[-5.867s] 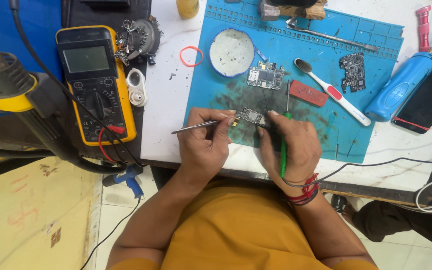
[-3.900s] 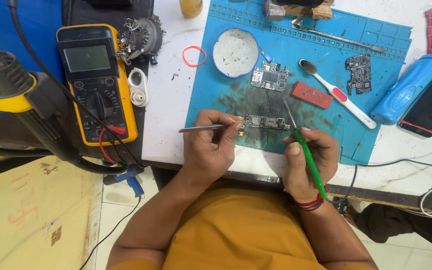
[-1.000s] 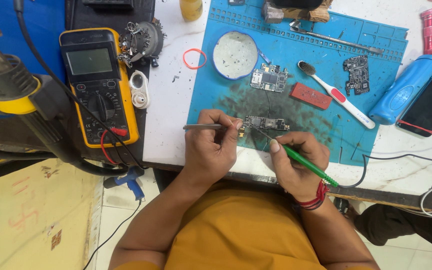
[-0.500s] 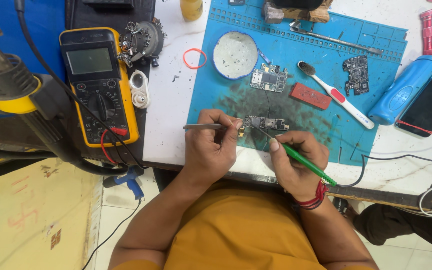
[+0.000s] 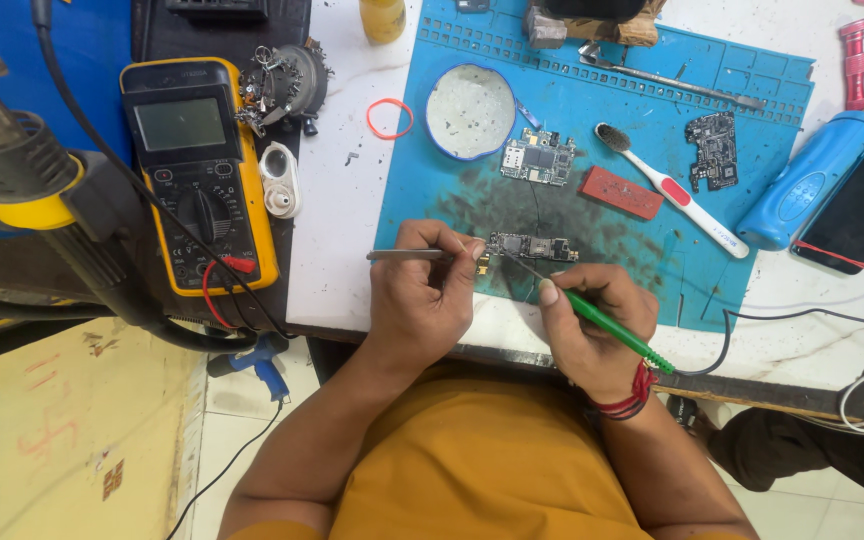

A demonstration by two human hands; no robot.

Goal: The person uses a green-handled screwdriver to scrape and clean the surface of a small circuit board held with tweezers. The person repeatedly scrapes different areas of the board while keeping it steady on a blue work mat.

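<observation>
Circuit board (image 5: 532, 246), small and dark, lies on the blue mat (image 5: 752, 90) at the desk's near edge, just as half a second ago. Left hand (image 5: 422, 300) stays closed on the tweezers (image 5: 407, 255), tips at the board's left end. Right hand (image 5: 592, 325) keeps gripping the green soldering iron (image 5: 607, 325), tip on the board. Nothing has moved, so the same spot is being worked.

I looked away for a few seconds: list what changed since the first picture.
The right hand drew back from the small circuit board and turned its green-handled soldering iron so the tip meets the board. The left hand kept its grip on the tweezers; the board stayed put.
</observation>
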